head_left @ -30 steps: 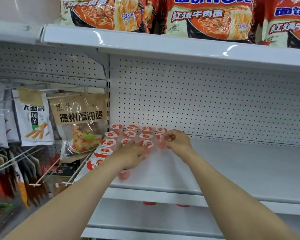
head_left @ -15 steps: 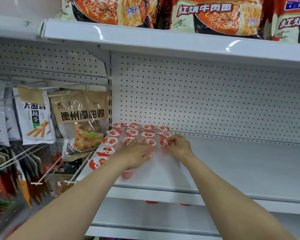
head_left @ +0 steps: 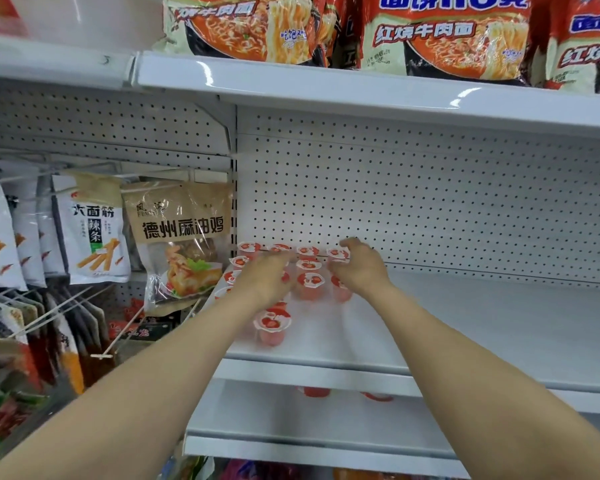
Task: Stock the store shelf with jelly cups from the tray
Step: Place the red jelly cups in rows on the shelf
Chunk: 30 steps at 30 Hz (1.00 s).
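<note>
jelly cups [head_left: 310, 284] | white shelf [head_left: 482, 327] | pegboard back [head_left: 430, 202] | noodle packs [head_left: 444, 32] above

Both arms outstretched, left hand [head_left: 267, 277] and right hand [head_left: 359, 268] palm-down, fingers loosely curled.

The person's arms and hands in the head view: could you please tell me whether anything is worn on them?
Nothing is worn that shows. Both forearms are bare from the lower frame edge to the wrists, with no sleeves in view. The left hand and the right hand carry no gloves, and no watch, bracelet or ring can be made out, though the fingers are slightly blurred.
</note>
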Tool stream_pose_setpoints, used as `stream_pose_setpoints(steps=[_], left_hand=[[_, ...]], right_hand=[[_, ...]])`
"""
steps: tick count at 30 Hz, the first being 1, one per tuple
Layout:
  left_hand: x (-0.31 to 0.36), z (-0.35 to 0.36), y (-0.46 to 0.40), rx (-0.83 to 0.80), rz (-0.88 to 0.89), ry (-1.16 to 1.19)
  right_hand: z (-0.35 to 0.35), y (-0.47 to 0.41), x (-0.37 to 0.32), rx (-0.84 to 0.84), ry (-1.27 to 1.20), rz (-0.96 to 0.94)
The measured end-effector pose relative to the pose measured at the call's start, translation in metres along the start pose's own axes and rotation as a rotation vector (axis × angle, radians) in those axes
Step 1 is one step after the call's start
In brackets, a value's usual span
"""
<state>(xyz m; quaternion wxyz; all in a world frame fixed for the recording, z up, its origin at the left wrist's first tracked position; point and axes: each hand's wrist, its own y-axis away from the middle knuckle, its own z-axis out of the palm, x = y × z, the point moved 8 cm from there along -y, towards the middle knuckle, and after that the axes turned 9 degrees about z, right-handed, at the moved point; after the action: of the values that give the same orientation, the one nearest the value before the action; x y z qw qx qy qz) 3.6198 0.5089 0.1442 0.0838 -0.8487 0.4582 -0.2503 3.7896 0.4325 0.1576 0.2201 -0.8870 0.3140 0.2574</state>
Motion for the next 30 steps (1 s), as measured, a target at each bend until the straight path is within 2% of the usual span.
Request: stream_pose_setpoints(steps=[4, 10, 21, 30], left_hand=[[-0.027, -0.054, 0.016, 0.149, -0.084, 0.0], [-0.074, -0.118, 0.066, 0.313, -0.152, -0.079], [-0.166, -0.192, 0.196, 0.307, -0.298, -0.165], [-0.261, -0.196, 0.299, 0.236, -0.397, -0.192]], right_hand=[[-0.002, 0.01, -0.061, 0.013, 0.103, -0.171], [0.024, 0.044, -0.153, -0.012, 0.09, -0.329], [0.121, 0.141, -0.273, -0.139, 0.087, -0.431], [0.23, 0.212, -0.325, -0.302, 0.128, -0.505]])
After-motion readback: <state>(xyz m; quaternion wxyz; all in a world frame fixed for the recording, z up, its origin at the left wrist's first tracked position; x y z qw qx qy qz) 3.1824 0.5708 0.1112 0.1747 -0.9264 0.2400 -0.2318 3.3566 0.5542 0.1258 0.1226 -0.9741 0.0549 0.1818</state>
